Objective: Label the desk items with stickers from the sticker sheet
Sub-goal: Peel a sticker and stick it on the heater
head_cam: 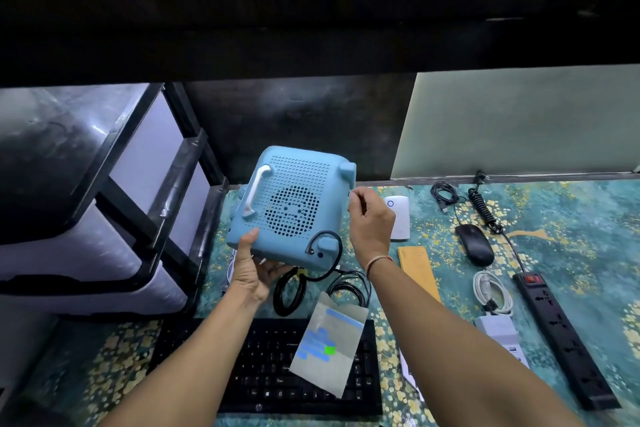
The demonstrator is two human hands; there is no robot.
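A light blue fan heater with a white handle and a perforated back is tilted up above the desk. My left hand grips its lower left corner from below. My right hand is at its right edge with fingertips pinched together; whether they hold a sticker I cannot tell. The sticker sheet, pale with blue labels and one green label, lies on the black keyboard. The heater's black cord is coiled on the desk below it.
On the teal patterned desk lie a white device, a black mouse, a yellow strip, a white cable, a white adapter, a black power strip. A drawer unit stands left.
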